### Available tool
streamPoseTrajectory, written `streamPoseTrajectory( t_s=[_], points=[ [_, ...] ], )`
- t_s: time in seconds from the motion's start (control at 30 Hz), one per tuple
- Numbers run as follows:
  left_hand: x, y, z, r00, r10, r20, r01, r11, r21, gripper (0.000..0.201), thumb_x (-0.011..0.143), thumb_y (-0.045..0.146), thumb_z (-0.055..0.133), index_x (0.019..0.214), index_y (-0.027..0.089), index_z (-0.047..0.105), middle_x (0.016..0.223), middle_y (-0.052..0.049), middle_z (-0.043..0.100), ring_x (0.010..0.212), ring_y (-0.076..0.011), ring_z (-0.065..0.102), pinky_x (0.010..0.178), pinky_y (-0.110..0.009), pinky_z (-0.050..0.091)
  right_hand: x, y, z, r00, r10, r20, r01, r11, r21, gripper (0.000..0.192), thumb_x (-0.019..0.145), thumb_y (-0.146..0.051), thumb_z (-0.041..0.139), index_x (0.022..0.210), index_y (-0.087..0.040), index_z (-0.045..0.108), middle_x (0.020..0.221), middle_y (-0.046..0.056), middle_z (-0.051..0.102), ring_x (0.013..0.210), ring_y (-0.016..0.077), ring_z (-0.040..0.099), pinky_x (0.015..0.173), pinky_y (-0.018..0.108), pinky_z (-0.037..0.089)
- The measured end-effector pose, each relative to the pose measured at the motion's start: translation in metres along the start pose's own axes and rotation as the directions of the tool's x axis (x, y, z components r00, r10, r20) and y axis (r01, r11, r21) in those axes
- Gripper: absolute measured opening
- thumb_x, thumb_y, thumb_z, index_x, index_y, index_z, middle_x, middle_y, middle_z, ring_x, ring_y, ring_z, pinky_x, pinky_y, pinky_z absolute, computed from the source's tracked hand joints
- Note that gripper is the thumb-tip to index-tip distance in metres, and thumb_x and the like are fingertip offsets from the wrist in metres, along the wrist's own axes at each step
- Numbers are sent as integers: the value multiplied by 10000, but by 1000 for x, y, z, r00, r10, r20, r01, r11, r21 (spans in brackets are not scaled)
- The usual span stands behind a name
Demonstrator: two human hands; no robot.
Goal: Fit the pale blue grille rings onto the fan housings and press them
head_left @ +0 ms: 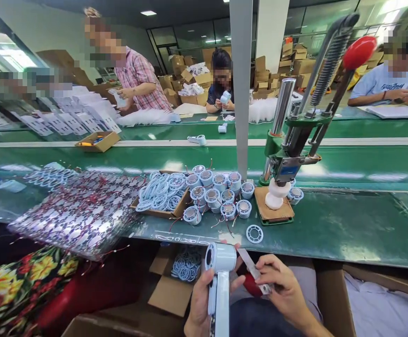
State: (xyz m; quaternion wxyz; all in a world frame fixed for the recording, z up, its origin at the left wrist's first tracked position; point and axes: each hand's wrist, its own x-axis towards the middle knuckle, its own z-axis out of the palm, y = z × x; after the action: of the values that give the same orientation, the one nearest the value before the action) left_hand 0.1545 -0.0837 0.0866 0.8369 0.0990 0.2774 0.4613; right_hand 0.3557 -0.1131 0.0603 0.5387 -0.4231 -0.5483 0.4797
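pale blue handheld device (222, 276), head up, fills the grip of the left hand (200, 297) just in front of the green surface (337, 234). the right hand (284, 284) pinches a flat strip (249, 265) beside it, grip narrow. a spoked ring (254, 227) lies near the lever press (291, 164).

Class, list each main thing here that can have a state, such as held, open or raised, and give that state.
Blue handheld device: roughly upright, held in the left grip
Flat strip: tilted, held in the right grip
Red-knobbed press lever: raised
Blue cylinders: clustered, round faces up
Spoked blue disc: lying flat
Benchtop ring box: open, heaped
Under-bench box: open, rings inside
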Motion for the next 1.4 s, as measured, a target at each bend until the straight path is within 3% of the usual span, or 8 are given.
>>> streamPoseTrajectory(
  t_s=[0.1, 0.2, 0.33, 0.5, 0.63, 0.83, 1.07, 1.4],
  points=[
    [4, 2, 5, 1000, 18, -6, -18, 1000, -5, 854, 683, 368, 887, 1451, 246, 535, 1277, -115, 724, 1261, -379, 622, 987, -472, 575, 2, 2, 2, 993, 82, 86, -93, 987, 133, 153, 863, -224, 702, 935, -319, 799, 1132, 80, 569, 994, 206, 656, 814, 319, 537],
    [8, 0, 6, 1000, 9, -21, -9, 1000, 17, 827, 709, 371, 866, 1453, 230, 536, 1300, -131, 709, 1245, -385, 632, 1038, -506, 534, 5, -2, 6, 961, 203, 187, -263, 881, 393, 194, 799, -206, 752, 977, -264, 701, 1180, 67, 524, 1018, 198, 650, 834, 328, 544],
    [12, -9, 1, 999, -44, -22, 45, 999, 23, 841, 715, 382, 855, 1470, 234, 514, 1346, -144, 677, 1268, -401, 611, 1072, -524, 498, 8, -7, 15, 893, 387, 229, -441, 654, 614, 384, 747, -309, 813, 1007, -257, 536, 1016, 21, 587, 801, 160, 658, 608, 250, 544],
    [8, -13, -4, 997, -11, -74, 20, 992, 121, 866, 717, 399, 853, 1487, 280, 475, 1360, -128, 660, 1328, -417, 549, 1064, -547, 491, 8, -3, 19, 807, 569, 158, -539, 602, 588, 535, 752, -430, 831, 1171, -240, 557, 732, -43, 609, 531, 92, 566, 450, 172, 407],
    [2, -10, -8, 989, 89, -117, -41, 932, 360, 826, 726, 366, 853, 1459, 280, 482, 1292, -130, 674, 1248, -405, 601, 920, -474, 580, 9, -9, 8, 777, 624, 90, -573, 640, 512, 493, 737, -502, 820, 1078, -191, 645, 682, -29, 625, 524, 96, 567, 480, 195, 430],
    [-2, -14, -13, 982, 179, 65, -182, 778, 602, 863, 663, 410, 902, 1408, 257, 495, 1109, -96, 667, 850, -266, 684, 669, -326, 600, 20, -39, 6, 846, 527, 86, -527, 797, 295, 453, 820, -618, 695, 905, -177, 637, 564, -51, 542, 456, 88, 505, 436, 193, 426],
    [-13, -17, 3, 938, 344, -36, -204, 634, 746, 901, 564, 512, 937, 1336, 234, 563, 1157, -82, 660, 989, -294, 658, 865, -320, 540, 24, -55, 23, 865, 493, 98, -501, 828, 251, 356, 845, -528, 690, 900, -181, 633, 609, -33, 570, 492, 99, 536, 449, 194, 449],
    [-19, -25, 15, 875, 481, -60, -253, 560, 789, 910, 537, 624, 900, 1277, 210, 570, 1186, -92, 657, 1059, -307, 675, 969, -375, 536, 20, -65, 24, 942, 334, -42, -334, 943, 20, 96, 857, -260, 674, 817, -186, 720, 763, 26, 725, 698, 148, 659, 639, 219, 515]
  ],
)
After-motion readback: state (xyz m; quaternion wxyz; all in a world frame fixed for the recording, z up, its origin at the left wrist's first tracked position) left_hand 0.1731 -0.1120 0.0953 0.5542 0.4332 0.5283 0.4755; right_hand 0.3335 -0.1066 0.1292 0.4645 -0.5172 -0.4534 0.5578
